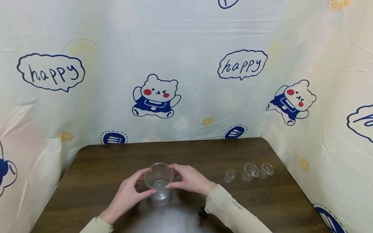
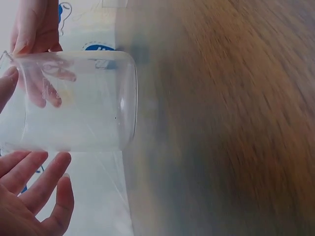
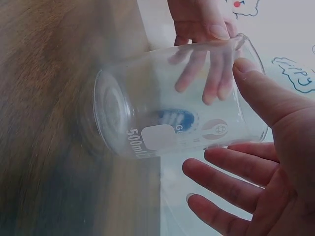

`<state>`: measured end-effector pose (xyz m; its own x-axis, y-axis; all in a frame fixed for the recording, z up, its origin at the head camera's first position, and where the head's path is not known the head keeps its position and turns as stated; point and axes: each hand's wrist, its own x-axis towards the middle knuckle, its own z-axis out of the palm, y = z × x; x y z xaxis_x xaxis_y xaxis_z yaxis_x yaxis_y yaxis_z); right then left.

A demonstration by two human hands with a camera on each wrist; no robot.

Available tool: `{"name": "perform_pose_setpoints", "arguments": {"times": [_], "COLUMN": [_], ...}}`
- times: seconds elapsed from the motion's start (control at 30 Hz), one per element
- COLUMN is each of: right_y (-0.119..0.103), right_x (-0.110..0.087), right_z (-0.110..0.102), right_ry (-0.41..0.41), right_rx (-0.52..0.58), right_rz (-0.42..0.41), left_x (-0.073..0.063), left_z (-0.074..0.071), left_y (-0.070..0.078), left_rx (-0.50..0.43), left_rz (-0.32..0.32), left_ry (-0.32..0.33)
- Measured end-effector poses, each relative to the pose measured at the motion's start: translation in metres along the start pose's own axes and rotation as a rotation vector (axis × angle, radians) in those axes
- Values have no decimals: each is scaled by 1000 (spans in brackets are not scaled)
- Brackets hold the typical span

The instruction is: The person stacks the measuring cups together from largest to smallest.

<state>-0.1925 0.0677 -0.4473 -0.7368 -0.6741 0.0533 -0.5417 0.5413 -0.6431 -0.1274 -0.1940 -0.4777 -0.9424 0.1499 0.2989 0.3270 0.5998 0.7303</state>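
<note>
A clear glass beaker [image 1: 158,178] stands upright between my two hands over the middle of the table. White 500 ml print shows on the beaker [image 3: 162,108] in the right wrist view. My left hand [image 1: 128,192] grips it near the rim from the left, thumb on the near side and fingers behind. From the right, my right hand [image 1: 189,179] holds the upper wall between thumb and fingers. In the left wrist view, fingers of the right hand show through the beaker [image 2: 83,108]. Whether its base touches the table, I cannot tell.
On the right of the brown wooden table [image 1: 116,161] stand a small beaker [image 1: 230,175], a larger beaker [image 1: 249,172] and another small beaker [image 1: 266,171]. A printed curtain [image 1: 198,38] hangs behind and at the sides. A black object [image 1: 203,213] sits by the right cuff.
</note>
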Motion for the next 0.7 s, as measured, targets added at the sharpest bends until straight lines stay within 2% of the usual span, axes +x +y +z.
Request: {"name": "perform_pose_setpoints", "arguments": {"times": [0.37, 0.7], "right_y": [19, 34], "right_x": [-21, -36], "right_z": [-11, -18], "right_ry": [10, 50], "right_rx": [93, 127], "right_rz": [42, 64], "left_x": [11, 22], "left_z": [28, 45], "left_y": [7, 12], "left_rx": [-36, -121], "left_rz": [12, 0], "left_ry": [-10, -76]}}
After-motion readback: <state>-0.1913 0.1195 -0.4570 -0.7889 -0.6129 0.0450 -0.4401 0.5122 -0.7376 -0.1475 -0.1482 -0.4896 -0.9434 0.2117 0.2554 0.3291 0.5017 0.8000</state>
